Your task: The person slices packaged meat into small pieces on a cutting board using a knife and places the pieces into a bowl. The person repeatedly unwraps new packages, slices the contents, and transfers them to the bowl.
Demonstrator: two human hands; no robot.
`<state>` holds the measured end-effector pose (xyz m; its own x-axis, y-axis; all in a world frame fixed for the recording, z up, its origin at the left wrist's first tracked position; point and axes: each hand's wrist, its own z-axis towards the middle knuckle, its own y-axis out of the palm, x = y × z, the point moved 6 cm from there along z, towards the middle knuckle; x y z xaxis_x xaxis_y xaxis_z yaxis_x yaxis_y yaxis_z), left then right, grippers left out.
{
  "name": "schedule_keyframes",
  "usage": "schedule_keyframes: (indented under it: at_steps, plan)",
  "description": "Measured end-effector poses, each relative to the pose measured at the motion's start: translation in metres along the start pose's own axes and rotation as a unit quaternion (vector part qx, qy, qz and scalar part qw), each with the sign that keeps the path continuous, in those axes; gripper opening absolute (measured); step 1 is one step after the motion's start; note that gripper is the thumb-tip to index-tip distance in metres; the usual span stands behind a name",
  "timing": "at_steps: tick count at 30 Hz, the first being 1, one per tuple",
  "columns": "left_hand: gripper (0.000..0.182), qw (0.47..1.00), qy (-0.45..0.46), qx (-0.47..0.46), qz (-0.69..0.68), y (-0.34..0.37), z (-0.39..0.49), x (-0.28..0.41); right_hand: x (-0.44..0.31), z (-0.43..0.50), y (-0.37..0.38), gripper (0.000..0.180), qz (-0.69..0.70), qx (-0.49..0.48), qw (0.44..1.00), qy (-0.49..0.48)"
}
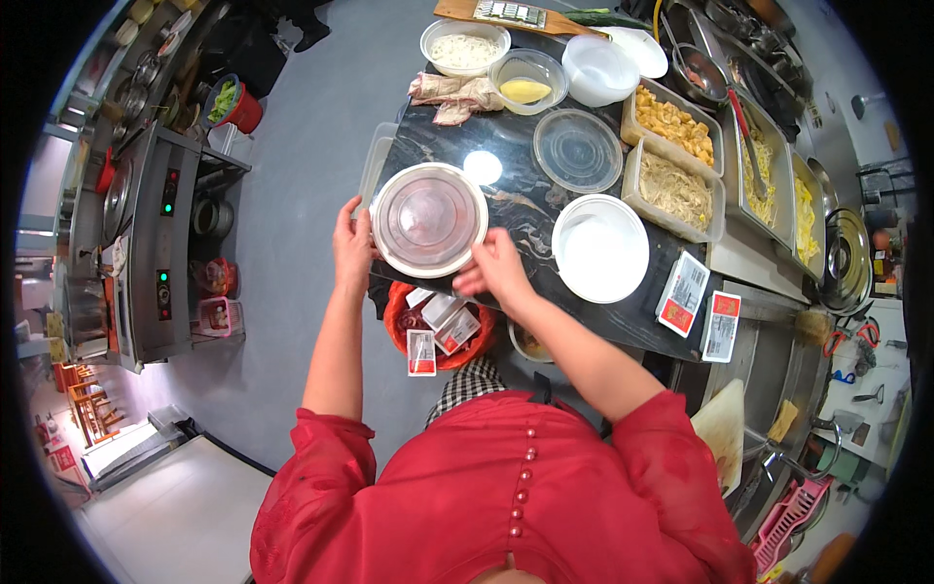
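Observation:
A round white tub with a clear plastic lid (427, 219) is at the left front of the black marble-patterned worktop (511, 226). My left hand (354, 244) holds the tub by its left side. At the lower right rim is my right hand (496, 270), slightly blurred, its thumb on the edge and its fingers below. Reddish contents show faintly through the lid. To the right stands an uncovered white tub (600, 248). Behind that lies a loose clear round lid (578, 151).
Below the counter edge, a red basket (398, 337) holds labelled packs. Two labelled packs (683, 294) lie at the right front. Tubs of shredded food (675, 186) and orange chunks (673, 120) line the right. A grater (511, 13) and a cloth (456, 93) are at the back.

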<state>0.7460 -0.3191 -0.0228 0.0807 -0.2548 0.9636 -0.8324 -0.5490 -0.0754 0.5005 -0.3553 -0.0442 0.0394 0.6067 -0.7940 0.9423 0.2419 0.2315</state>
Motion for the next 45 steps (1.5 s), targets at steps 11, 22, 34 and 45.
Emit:
schedule_keyframes:
  at_steps: [11, 22, 34, 45]
  plan:
    - [0.032, 0.998, -0.033, -0.025, -0.041, 0.006, -0.015, -0.018, -0.055, 0.072, -0.017, 0.029, -0.343, 0.084, 0.904, -0.241]
    - [0.026, 0.990, -0.075, -0.063, -0.098, 0.008, -0.037, -0.015, -0.053, 0.020, -0.018, 0.031, -0.267, 0.106, 0.937, -0.201]
    - [0.028, 0.999, 0.008, -0.032, 0.016, 0.016, 0.002, -0.008, -0.065, 0.005, -0.020, 0.033, -0.343, 0.116, 0.900, -0.242]
    - [0.032, 0.994, -0.066, -0.084, 0.032, 0.016, -0.011, -0.006, -0.069, 0.053, -0.038, 0.026, -0.298, 0.038, 0.950, -0.085]
